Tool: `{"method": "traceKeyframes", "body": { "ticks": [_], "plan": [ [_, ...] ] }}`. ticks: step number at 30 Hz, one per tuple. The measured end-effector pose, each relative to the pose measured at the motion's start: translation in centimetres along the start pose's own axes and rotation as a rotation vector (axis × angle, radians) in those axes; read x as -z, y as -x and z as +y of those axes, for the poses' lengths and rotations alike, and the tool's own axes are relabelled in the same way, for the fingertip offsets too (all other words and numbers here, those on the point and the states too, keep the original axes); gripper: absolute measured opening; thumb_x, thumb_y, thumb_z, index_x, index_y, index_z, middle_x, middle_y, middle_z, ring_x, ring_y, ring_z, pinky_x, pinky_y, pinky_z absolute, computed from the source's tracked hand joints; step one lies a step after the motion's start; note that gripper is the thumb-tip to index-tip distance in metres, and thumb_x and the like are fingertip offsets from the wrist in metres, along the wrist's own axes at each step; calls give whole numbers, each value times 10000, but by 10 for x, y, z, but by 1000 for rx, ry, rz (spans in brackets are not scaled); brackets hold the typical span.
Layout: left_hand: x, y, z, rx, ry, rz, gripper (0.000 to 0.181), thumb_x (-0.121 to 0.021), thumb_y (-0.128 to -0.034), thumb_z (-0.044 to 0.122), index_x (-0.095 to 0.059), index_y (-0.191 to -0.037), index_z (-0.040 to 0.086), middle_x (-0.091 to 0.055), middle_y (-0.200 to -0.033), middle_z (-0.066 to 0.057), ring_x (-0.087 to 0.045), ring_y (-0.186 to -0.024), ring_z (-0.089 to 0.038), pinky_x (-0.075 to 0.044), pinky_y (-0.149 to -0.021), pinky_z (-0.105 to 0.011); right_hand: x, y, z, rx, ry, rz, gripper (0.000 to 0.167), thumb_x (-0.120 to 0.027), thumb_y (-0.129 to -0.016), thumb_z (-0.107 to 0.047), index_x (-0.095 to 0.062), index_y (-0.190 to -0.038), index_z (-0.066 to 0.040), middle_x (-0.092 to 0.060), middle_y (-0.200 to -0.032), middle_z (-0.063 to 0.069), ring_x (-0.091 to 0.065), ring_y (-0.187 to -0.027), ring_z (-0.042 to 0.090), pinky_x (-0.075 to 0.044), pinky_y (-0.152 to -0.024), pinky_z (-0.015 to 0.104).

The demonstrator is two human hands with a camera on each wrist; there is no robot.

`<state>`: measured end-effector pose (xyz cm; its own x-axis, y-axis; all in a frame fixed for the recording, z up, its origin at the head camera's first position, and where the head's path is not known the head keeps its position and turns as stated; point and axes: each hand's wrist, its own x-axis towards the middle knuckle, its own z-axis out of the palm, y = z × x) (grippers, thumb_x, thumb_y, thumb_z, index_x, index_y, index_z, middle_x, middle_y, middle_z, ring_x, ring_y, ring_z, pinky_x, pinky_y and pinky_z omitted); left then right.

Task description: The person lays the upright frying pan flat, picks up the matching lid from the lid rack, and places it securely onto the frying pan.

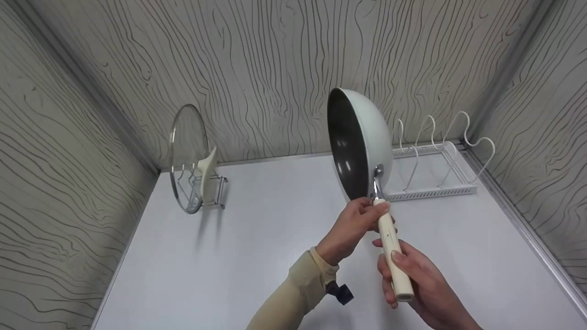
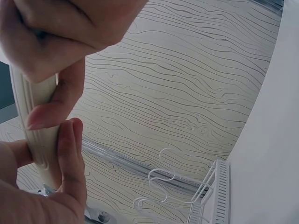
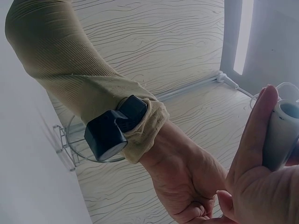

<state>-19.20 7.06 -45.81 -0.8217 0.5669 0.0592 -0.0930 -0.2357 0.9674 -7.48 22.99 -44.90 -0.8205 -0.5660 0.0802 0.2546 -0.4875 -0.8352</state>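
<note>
Up and tilted goes the pan (image 1: 378, 123), held by two hands at once, its bowl raised just beyond the grip and its mouth turned to the left. A dark, glossy inside is shown off against a smooth, pale outer wall, with rounded sides. The cream handle (image 1: 390, 245) is clasped near its metal bracket (image 1: 378, 181) by the left hand (image 1: 351, 224), fingers wrapped close; nearer the free end it is gripped by the right hand (image 1: 422, 279), thumb laid along the top, no slack seen in either hold.

Over to the wrist views! Long grooves in the handle are picked out by the left one, unseen from the head. By the right one, a bright light strip (image 3: 243, 37) is caught above the grip, and the dark wrist camera (image 3: 112, 133) on the ribbed beige sleeve (image 3: 70, 60) is brought up close. The hollow handle end is seen there and from the head alike.

Well left of the grip, a clear glass lid (image 1: 189, 146), metal-rimmed and cream-knobbed, is propped on edge in a wire stand (image 1: 221, 190). Beyond and right of the grip, a white rack (image 1: 431, 195) with wavy wire loops and a slotted frame is partly covered by the pan. Below the grip is spread a smooth white table (image 1: 252, 247); behind, panels (image 1: 257, 78) are streaked with wood-grain lines.
</note>
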Motion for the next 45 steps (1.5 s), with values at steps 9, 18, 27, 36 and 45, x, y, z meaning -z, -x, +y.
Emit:
{"method": "traceKeyframes", "body": {
  "ticks": [9, 18, 27, 36, 45],
  "plan": [
    [1, 0, -5, 10, 2, 2, 243, -635, -1039, 306, -646, -1103, 72, -735, -996, -247, -725, -826, -141, -585, -873, -289, 2, 0, 1, -30, -25, 13, 386, -208, -1158, -173, -257, -1508, -20, -593, -1047, 35, -704, -795, 142, -610, -700, 282],
    [3, 1, -7, 31, -2, 35, 258, -641, -1033, 310, -640, -1116, 67, -752, -895, -34, -727, -821, -135, -578, -898, -296, 2, -2, 1, -48, -11, 24, 388, -221, -1159, -194, -257, -1506, -25, -599, -1041, 20, -700, -779, 129, -609, -699, 278],
    [7, 2, -9, 52, -25, 61, 308, -624, -1037, 319, -630, -1154, 34, -768, -957, -100, -727, -835, -138, -567, -912, -297, 4, -6, 4, -46, -37, 10, 374, -211, -1160, -192, -301, -1495, -51, -604, -1036, 23, -708, -776, 134, -608, -690, 276],
    [8, 1, -13, 68, -25, 86, 318, -620, -1038, 322, -633, -1142, 21, -759, -917, -50, -723, -822, -141, -564, -902, -298, 6, -8, 3, -84, -22, 43, 405, -236, -1163, -238, -244, -1505, -22, -593, -1028, 9, -696, -770, 117, -603, -691, 262],
    [9, 1, -15, 76, -23, 89, 319, -616, -1040, 344, -627, -1134, 39, -759, -927, -56, -727, -837, -144, -561, -919, -303, 6, -10, 3, -101, 4, 74, 424, -263, -1162, -255, -233, -1502, -4, -594, -1016, 1, -693, -758, 111, -597, -677, 257]
  ]
}}
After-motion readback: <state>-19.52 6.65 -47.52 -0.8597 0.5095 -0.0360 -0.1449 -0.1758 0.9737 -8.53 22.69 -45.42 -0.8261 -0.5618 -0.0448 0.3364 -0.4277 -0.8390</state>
